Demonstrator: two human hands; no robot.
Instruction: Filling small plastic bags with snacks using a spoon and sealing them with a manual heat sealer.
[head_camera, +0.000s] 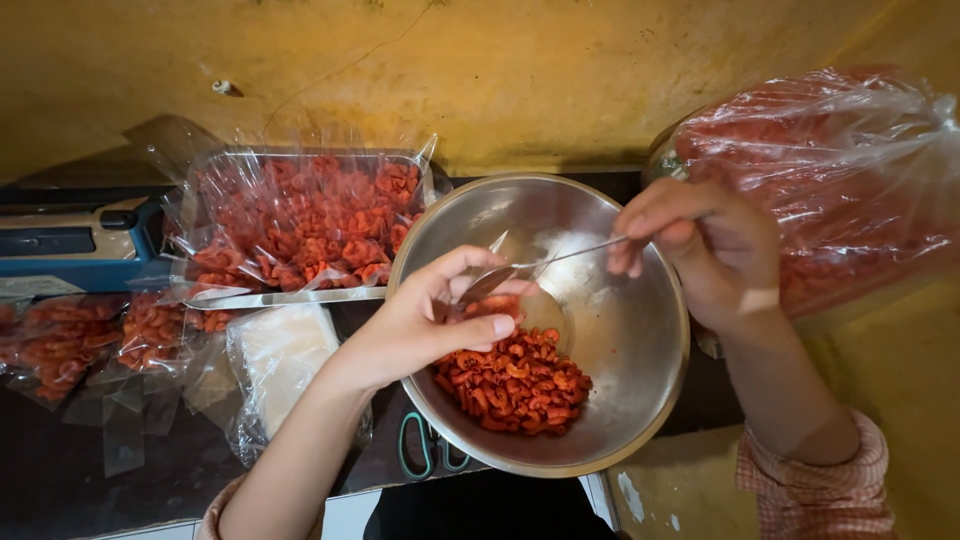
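Red curled snacks (515, 385) lie heaped low in the tilted steel bowl (640, 350); the right hand (700, 250) pinches a spoon (540, 265) over them, while the left hand (440, 320) pinches open a small clear pouch (497, 300).

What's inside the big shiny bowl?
The metal bowl holds a pile of red-orange curled snack pieces on its near side. The left hand covers some pieces; whatever lies beneath the pile is hidden.

2 hands (430, 320), 1 steel bowl (640, 340), 1 spoon (520, 270), 1 tray (300, 297)
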